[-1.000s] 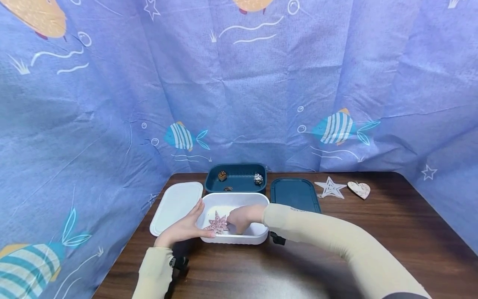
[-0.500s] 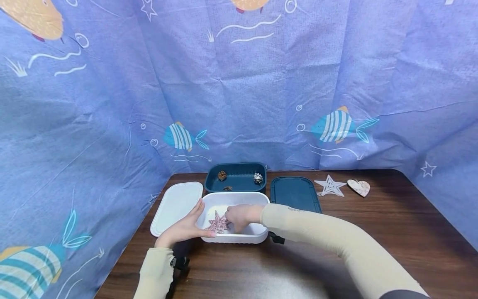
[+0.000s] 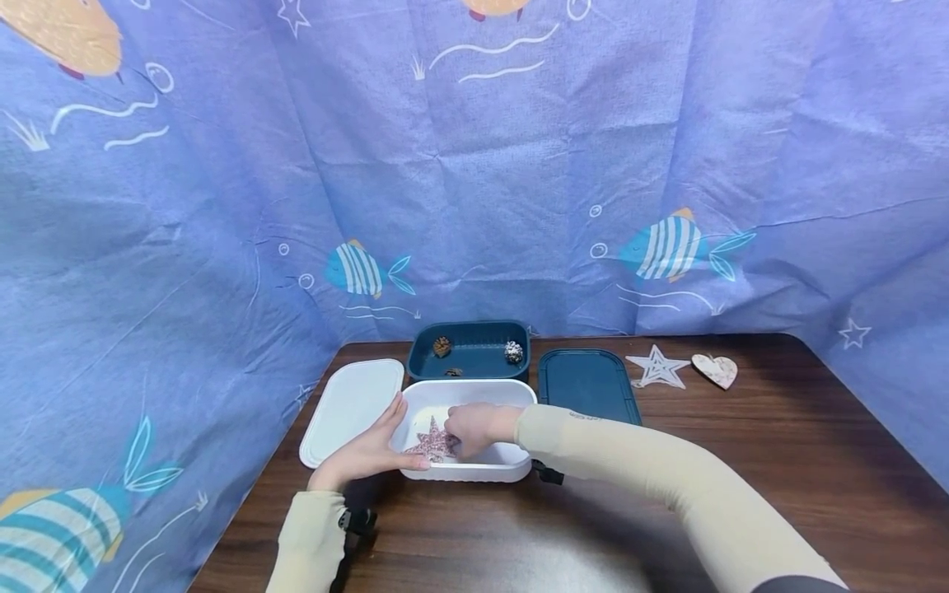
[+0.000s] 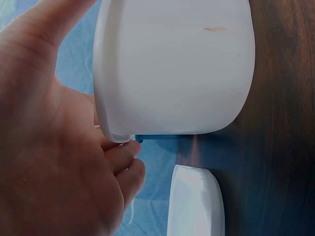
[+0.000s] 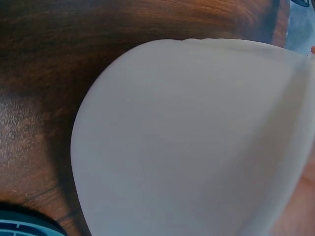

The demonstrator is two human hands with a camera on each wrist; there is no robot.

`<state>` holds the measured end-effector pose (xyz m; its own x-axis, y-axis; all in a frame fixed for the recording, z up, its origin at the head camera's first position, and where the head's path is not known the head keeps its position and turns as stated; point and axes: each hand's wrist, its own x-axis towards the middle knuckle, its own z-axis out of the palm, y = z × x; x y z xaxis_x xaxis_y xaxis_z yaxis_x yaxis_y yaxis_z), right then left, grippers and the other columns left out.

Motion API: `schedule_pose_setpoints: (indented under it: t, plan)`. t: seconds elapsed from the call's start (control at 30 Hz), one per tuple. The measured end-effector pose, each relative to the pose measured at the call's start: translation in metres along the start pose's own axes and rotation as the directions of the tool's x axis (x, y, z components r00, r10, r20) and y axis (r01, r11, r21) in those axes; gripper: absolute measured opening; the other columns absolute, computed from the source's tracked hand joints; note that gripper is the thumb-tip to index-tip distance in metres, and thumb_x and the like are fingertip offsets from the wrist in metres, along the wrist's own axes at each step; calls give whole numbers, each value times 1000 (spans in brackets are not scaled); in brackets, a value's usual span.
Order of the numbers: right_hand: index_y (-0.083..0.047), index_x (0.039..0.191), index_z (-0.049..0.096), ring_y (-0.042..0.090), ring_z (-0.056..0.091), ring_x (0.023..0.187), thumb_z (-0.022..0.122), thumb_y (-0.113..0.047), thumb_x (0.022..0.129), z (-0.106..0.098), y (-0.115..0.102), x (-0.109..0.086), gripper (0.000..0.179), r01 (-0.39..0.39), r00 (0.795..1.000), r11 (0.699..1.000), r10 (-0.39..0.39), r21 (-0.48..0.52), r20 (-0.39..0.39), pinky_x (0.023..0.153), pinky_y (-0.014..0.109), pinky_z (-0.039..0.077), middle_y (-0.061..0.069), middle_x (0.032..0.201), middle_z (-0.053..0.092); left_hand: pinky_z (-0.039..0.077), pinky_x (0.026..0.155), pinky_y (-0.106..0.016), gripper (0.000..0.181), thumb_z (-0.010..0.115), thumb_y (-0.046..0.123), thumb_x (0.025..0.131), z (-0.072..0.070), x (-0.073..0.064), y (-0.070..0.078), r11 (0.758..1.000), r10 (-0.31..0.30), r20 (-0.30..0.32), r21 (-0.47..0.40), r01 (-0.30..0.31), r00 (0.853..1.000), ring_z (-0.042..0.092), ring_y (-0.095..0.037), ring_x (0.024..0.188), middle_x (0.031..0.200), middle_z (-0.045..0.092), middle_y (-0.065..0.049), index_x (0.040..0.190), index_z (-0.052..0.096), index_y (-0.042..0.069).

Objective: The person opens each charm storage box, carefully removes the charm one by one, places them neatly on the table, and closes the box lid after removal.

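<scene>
A white oblong container [image 3: 511, 471] stands on the table in the head view, with a pink glittery star [image 3: 433, 441] inside on the left. My left hand [image 3: 366, 455] rests at its left front corner, thumb along the front rim and fingers spread along the left rim. In the left wrist view the rim lies between thumb and fingers. My right hand [image 3: 478, 428] reaches down into the container, knuckles bent, right at the star's right-hand points. Its fingertips are hidden, so I cannot tell whether they pinch the star. The container wall fills the right wrist view.
Behind stands a dark teal container [image 3: 470, 329] with several pine cones [image 3: 441, 347]. A white lid [image 3: 348, 416] lies on the left, a teal lid [image 3: 586, 383] on the right. Farther right lie a white star [image 3: 658, 367] and a wooden heart [image 3: 715, 371]. A fish-print curtain [image 3: 504, 189] hangs behind.
My right hand has shifted slightly left inside the container, its fingers now closer against the pink star and covering its right side. The left hand has stayed at the corner.
</scene>
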<state>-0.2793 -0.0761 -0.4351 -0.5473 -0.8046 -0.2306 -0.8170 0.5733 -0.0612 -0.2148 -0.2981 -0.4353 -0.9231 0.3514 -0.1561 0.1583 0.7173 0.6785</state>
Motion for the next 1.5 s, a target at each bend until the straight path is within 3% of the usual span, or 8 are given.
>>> schedule_pose_setpoints:
  t: [0.23,0.73,0.93,1.2,1.5]
  plan:
    - [-17,85,68,8,51,71,82,-30,85,-2,-3,2,19,-22,1000,1000,21,-12,-14,67,21,47,-7,81,55,14,121,-55,117,82,46,82,0,0,0,1000,3,0,-7,-3,1000,0,-32,154,169,-5,-12,160,8,1]
    - [-17,77,64,10,49,65,77,-26,86,-4,-6,2,19,-86,996,996,86,33,0,62,23,44,-6,74,55,16,121,-54,120,82,51,80,2,1,-3,1000,7,-14,23,-7,1000,0,-31,154,169,-6,-13,160,9,1]
    - [-16,75,59,10,47,62,75,-19,85,-4,-4,2,20,-80,997,995,79,58,3,59,23,42,-6,68,53,16,120,-56,120,83,50,80,4,2,-4,999,14,-12,35,-14,1000,0,-34,153,168,-6,-16,160,9,-1]
    - [-18,63,43,9,35,57,74,-12,81,-3,5,2,35,-27,999,997,30,72,-37,52,21,29,-6,62,40,16,120,-55,119,83,48,81,2,2,-3,999,3,-8,37,-3,1000,0,-34,154,168,-6,-16,160,9,-1]
    - [-16,74,57,8,40,64,79,-16,80,-12,15,-6,22,7,998,993,1,121,-59,57,20,33,-7,70,47,17,120,-56,118,83,47,81,1,1,-2,1000,9,-10,29,-9,1000,1,-36,153,168,-5,-18,159,9,-2]
